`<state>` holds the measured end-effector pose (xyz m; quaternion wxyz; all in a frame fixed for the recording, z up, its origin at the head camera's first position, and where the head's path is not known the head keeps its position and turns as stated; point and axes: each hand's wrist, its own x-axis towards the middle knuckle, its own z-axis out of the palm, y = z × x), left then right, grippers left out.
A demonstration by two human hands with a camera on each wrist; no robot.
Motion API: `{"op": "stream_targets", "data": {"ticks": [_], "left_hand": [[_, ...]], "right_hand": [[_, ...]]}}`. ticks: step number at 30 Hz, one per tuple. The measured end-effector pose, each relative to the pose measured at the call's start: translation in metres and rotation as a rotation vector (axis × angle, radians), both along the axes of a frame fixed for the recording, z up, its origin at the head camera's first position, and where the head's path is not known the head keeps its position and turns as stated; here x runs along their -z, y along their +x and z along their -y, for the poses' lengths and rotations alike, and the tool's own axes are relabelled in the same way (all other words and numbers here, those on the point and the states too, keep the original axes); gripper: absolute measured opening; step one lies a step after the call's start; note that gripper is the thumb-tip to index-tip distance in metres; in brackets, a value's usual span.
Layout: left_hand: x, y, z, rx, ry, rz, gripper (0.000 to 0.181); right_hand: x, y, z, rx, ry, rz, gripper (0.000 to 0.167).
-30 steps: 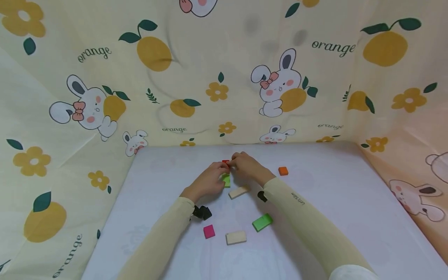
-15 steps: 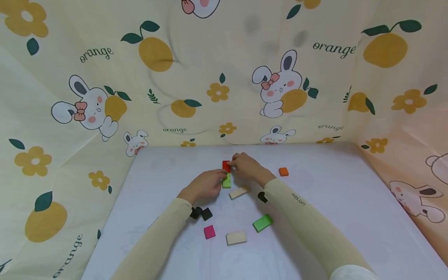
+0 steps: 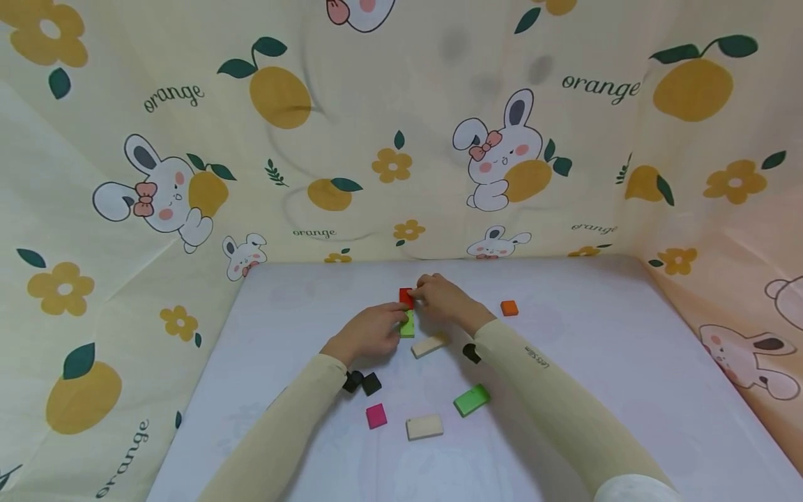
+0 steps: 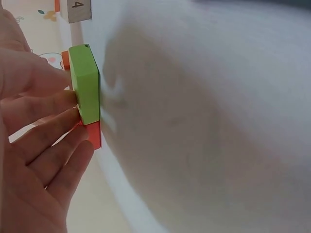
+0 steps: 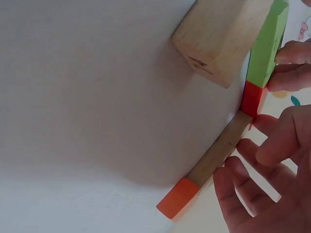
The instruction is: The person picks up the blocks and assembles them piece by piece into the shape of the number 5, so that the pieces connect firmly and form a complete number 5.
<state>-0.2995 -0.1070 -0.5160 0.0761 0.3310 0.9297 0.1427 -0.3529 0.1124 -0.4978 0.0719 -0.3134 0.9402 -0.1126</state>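
On the white table a red block (image 3: 406, 298) and a lime green block (image 3: 407, 324) lie end to end. My left hand (image 3: 369, 331) touches the green one with its fingertips, the fingers loosely extended in the left wrist view. From the far right, my right hand (image 3: 444, 300) has its index fingertip at the red block. Its other fingers (image 5: 233, 177) spread along a wooden block (image 5: 221, 148) seen in line after the red one. That block is hidden behind the hand in the head view. An orange block (image 3: 509, 307) shows to the right.
Nearer me lie a wooden block (image 3: 429, 345), a green block (image 3: 472, 400), a pink block (image 3: 376, 415) and another wooden block (image 3: 424, 427). A wooden block (image 4: 79, 10) with a "4" shows in the left wrist view. A patterned cloth (image 3: 357, 139) stands behind the table.
My left hand has drawn back slightly towards me from the red block, uncovering it, and now touches the green one. The right hand stays almost still.
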Motion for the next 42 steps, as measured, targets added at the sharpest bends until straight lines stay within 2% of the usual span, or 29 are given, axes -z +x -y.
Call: {"op": "stream_targets", "data": {"ticks": [10, 17, 23, 25, 31, 38, 42], "left_hand": [[0.001, -0.003, -0.003, -0.005, -0.022, -0.019, 0.033], [-0.002, -0.003, -0.006, -0.006, -0.026, -0.026, 0.032], [-0.001, -0.003, -0.008, -0.020, -0.051, -0.028, 0.032], [-0.002, -0.003, -0.008, -0.023, -0.054, -0.026, 0.032], [-0.005, -0.002, -0.011, -0.039, -0.061, -0.017, 0.031], [-0.003, -0.003, -0.011, -0.042, -0.064, -0.014, 0.030], [-0.002, -0.003, -0.011, -0.043, -0.063, -0.030, 0.028]], "right_hand": [[-0.001, 0.001, -0.001, 0.014, -0.039, 0.032, 0.040], [-0.004, -0.001, -0.008, 0.034, -0.145, 0.038, 0.040], [-0.008, -0.002, -0.020, -0.008, -0.161, -0.013, 0.044], [-0.010, -0.001, -0.025, 0.001, -0.173, -0.001, 0.043], [-0.016, 0.012, -0.039, 0.052, -0.233, 0.118, 0.040], [-0.015, 0.036, -0.042, -0.001, -0.213, 0.195, 0.035], [-0.008, 0.049, -0.038, -0.058, -0.201, 0.183, 0.033]]}}
